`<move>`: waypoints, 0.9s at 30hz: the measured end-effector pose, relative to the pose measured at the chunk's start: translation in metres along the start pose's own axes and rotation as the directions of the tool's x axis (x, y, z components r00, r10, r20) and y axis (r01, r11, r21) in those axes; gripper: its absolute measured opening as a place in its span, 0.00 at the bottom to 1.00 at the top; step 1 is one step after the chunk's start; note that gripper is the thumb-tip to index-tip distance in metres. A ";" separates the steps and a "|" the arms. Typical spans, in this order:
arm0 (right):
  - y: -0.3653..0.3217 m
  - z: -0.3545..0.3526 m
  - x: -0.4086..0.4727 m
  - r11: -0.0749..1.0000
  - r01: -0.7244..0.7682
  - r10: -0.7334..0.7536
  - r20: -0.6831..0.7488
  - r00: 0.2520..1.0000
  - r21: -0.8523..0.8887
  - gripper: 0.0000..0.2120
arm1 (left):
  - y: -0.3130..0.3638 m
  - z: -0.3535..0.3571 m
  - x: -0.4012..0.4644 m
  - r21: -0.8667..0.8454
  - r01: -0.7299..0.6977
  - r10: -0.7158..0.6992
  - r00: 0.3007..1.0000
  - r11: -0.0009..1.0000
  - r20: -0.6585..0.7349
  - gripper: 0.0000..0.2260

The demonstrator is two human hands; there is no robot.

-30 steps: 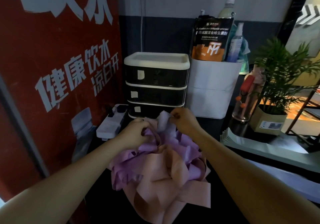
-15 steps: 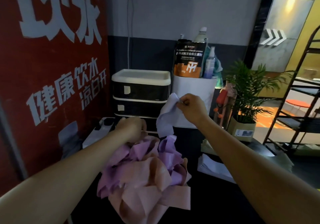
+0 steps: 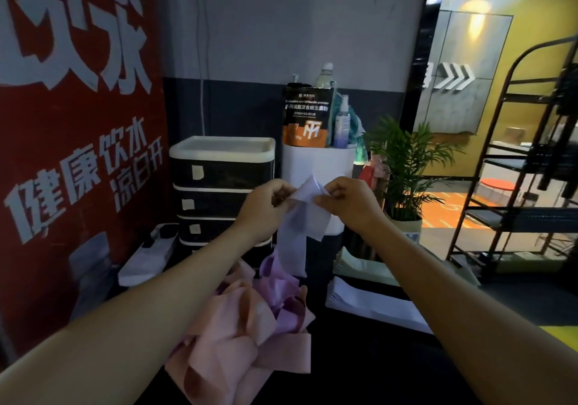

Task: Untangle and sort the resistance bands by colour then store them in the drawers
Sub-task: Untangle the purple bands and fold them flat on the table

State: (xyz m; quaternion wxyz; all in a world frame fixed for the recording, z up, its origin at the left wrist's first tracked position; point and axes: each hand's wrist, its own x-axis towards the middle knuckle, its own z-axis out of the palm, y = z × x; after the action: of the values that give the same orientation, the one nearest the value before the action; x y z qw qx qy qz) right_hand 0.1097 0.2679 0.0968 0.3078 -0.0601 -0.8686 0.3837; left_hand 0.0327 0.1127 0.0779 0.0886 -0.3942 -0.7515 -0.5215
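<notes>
A pale lavender band (image 3: 297,232) hangs up out of a tangled heap of pink and purple bands (image 3: 247,326) on the dark counter. My left hand (image 3: 264,209) and my right hand (image 3: 347,204) both pinch the lavender band's top end, held high in front of the drawers. Its lower part still runs down into the heap. Behind my hands stands a black drawer unit with a white top (image 3: 215,179), its drawers closed, each with a small pale label.
A white power strip (image 3: 150,254) lies left of the drawers by the red wall. A white bin (image 3: 316,167) with a supplement bag and spray bottles stands right of them. Stacked papers (image 3: 369,301), a potted plant (image 3: 406,167) and a metal rack (image 3: 513,167) are to the right.
My left hand left the heap and rose to join the right hand at the lavender band's end. The band has been drawn higher out of the pile.
</notes>
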 end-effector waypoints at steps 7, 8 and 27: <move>0.023 -0.044 -0.023 0.972 -0.123 0.147 -0.112 0.983 0.200 0.12 | 0.002 0.008 -0.001 -0.319 0.176 -0.215 0.972 0.931 -0.092 0.08; 0.027 -0.048 -0.025 0.968 -0.132 0.162 -0.130 0.978 0.212 0.12 | 0.003 0.010 -0.001 -0.314 0.196 -0.235 0.967 0.929 -0.094 0.07; 0.057 -0.071 -0.065 0.935 -0.318 0.304 0.106 0.947 0.159 0.03 | 0.023 0.054 -0.018 -0.588 0.491 -0.399 0.870 0.643 0.290 0.12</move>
State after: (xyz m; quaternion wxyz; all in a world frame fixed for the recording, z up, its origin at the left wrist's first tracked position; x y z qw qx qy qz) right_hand 0.1960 0.3306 0.0617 0.2123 -0.1543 -0.8229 0.5039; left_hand 0.0750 0.1532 0.0608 -0.2337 -0.2366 -0.6033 -0.7248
